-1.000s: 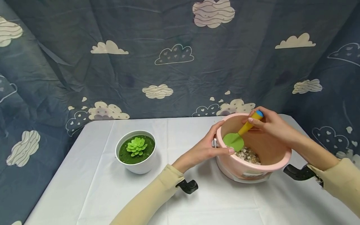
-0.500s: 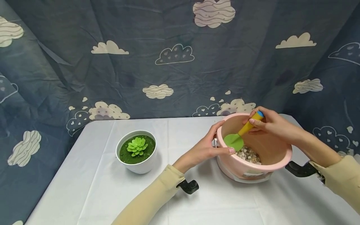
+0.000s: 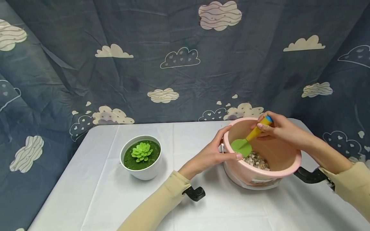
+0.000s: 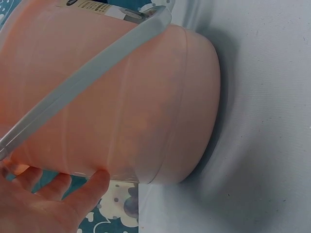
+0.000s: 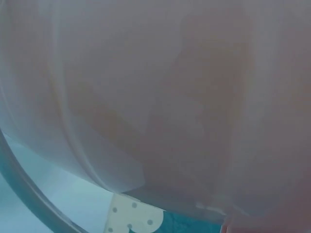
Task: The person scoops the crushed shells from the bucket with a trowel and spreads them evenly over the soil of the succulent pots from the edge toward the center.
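At the right of the table stands a pink bucket (image 3: 251,176) with pebbles (image 3: 257,161) in its bottom. My right hand (image 3: 277,128) holds a toy shovel by its yellow handle (image 3: 255,132), which has a blue end. The shovel's green blade (image 3: 241,147) is inside the bucket, close over the pebbles by the left wall. My left hand (image 3: 212,154) grips the bucket's left side, thumb at the near rim and fingers along the outside. In the left wrist view, the fingers (image 4: 87,196) touch the bucket wall (image 4: 126,116). The bucket mostly fills the right wrist view, where my right hand is hidden.
A white pot (image 3: 145,173) with a green succulent (image 3: 142,151) stands at the left on the white tablecloth (image 3: 219,211). The bucket's pale carrying handle (image 4: 87,77) hangs down its outside. A dark cloud-patterned cloth (image 3: 138,77) hangs behind the table.
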{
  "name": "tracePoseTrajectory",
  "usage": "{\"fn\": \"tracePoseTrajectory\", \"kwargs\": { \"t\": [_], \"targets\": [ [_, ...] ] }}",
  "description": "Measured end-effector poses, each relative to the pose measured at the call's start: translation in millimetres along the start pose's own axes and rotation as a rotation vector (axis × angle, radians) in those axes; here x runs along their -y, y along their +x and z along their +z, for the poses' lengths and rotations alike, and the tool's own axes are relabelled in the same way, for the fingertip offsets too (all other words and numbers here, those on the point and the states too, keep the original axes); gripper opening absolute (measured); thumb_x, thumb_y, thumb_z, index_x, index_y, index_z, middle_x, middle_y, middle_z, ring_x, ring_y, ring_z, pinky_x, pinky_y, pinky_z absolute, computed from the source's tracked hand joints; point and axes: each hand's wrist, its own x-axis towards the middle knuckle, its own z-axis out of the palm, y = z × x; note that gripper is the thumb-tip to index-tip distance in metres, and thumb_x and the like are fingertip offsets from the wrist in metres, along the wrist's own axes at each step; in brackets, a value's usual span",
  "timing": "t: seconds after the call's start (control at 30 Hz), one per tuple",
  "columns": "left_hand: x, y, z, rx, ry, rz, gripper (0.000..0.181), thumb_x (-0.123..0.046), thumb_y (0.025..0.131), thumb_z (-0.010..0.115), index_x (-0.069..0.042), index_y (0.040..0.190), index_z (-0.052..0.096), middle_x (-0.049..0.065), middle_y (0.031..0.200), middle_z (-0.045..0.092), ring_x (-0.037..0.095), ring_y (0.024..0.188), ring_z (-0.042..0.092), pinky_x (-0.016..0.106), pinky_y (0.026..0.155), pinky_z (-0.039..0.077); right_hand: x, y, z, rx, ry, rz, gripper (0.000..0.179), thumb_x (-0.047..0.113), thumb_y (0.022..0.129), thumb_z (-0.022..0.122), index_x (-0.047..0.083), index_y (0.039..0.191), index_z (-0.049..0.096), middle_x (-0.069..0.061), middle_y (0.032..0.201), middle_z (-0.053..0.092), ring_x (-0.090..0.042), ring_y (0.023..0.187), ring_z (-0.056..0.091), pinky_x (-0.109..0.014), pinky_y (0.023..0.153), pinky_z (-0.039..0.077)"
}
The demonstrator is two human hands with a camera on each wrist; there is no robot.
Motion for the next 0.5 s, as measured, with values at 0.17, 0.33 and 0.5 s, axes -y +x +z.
{"fn": "tracePoseTrajectory", "kwargs": {
  "t": [0.17, 0.33, 0.5],
  "targets": [
    [0.2, -0.1, -0.2, -0.001, 0.003, 0.007, 0.093, -0.030, 0.080, 0.080, -0.044, 0.152, 0.023, -0.010, 0.150, 0.033, 0.017, 0.133, 0.039, 0.031, 0.102, 0.035, 0.3, -0.7, 2.8, 0.024, 0.003, 0.004, 0.035, 0.016, 0.102, 0.055, -0.007, 0.125, 0.042, -0.025, 0.116, 0.061, -0.030, 0.097, 0.068, -0.041, 0.077, 0.056],
    [0.2, -0.9, -1.2, -0.017, 0.013, 0.006, 0.092, -0.032, 0.080, 0.080, -0.045, 0.151, 0.024, -0.013, 0.149, 0.034, 0.014, 0.131, 0.040, 0.034, 0.102, 0.036, 1.1, 0.4, 5.1, 0.085, 0.028, 0.010, 0.031, 0.015, 0.101, 0.055, -0.008, 0.120, 0.044, -0.026, 0.116, 0.062, -0.030, 0.098, 0.068, -0.041, 0.079, 0.056],
    [0.2, -0.7, -0.3, -0.014, 0.003, 0.003, 0.091, -0.032, 0.080, 0.080, -0.045, 0.152, 0.025, -0.014, 0.148, 0.036, 0.015, 0.131, 0.041, 0.033, 0.101, 0.036, 3.1, 3.2, 2.1, 0.138, 0.027, 0.060, 0.036, 0.016, 0.101, 0.057, -0.009, 0.122, 0.043, -0.025, 0.115, 0.062, -0.033, 0.100, 0.067, -0.043, 0.080, 0.055]
  ]
}}
